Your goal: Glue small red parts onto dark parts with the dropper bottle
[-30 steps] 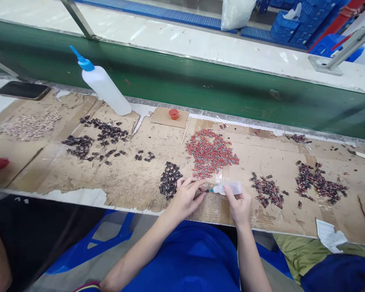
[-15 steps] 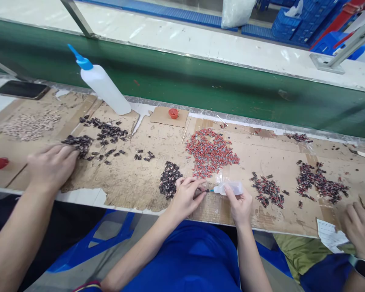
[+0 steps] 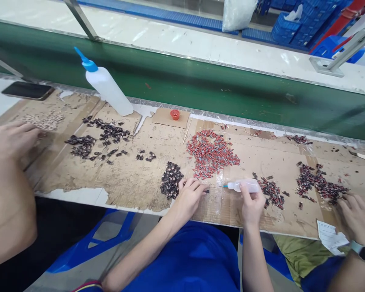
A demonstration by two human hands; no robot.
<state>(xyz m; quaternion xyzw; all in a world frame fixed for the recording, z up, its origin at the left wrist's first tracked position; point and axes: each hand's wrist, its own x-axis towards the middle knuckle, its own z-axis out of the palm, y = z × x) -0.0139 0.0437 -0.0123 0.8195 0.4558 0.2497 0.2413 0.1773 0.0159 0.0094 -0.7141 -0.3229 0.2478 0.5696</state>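
Note:
My right hand (image 3: 253, 205) grips a small translucent squeeze bottle (image 3: 239, 185), its thin blue needle tip pointing left. Just left of that, my left hand (image 3: 189, 197) is closed in a pinch with a small black part (image 3: 206, 191) at its fingertips. A heap of black parts (image 3: 171, 180) lies right beside the left hand. Beyond both hands spreads a pile of small red-and-dark pieces (image 3: 211, 152). Close to the right hand is a pile of joined black-and-red parts (image 3: 272, 192).
A large white bottle (image 3: 109, 91) with a blue nozzle leans at the back. A red cap (image 3: 174, 114) sits on cardboard. Co-workers' hands (image 3: 357, 213) are on both sides. More black parts (image 3: 109, 132), a phone (image 3: 27, 90) and a green belt (image 3: 182, 81) are around.
My right hand has drawn the bottle rightward, its tip now away from the left hand's part. The left co-worker's hand has moved left to the pale pieces; the right one's reaches a pile.

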